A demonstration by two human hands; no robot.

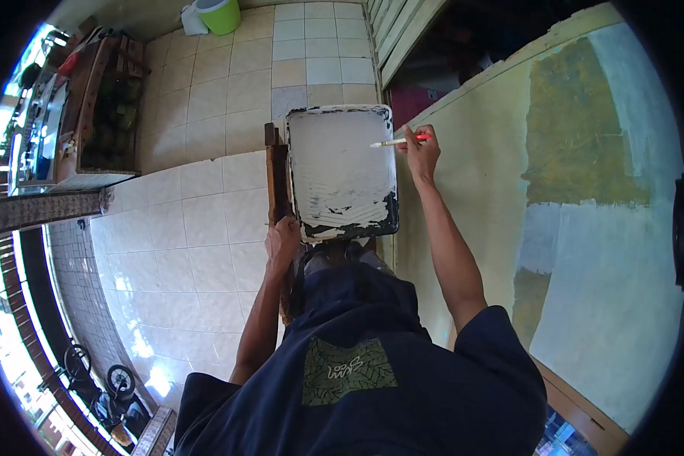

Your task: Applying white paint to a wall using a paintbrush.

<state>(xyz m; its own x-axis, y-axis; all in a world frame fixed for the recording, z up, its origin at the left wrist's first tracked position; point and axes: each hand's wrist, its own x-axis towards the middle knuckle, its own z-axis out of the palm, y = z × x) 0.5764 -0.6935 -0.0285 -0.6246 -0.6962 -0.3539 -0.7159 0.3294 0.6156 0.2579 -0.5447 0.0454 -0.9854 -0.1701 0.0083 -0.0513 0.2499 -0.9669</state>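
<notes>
A paint tray coated with off-white paint is in front of me, its black rim showing through along the near edge. My right hand pinches a small paintbrush with a red handle end. The pale bristles are over the tray's right side; whether they touch the paint cannot be told. To the left of the tray runs a dark brown wooden rail, perhaps part of a chair. My left hand is closed around the rail's near end, close to the tray's lower left corner. What supports the tray is hidden.
On the right rises a wall with patches of pale paint and bare olive-brown. A wooden cabinet is at the left, near a tiled ledge. A green bucket stands far ahead on the tiled floor. A motorcycle is at lower left.
</notes>
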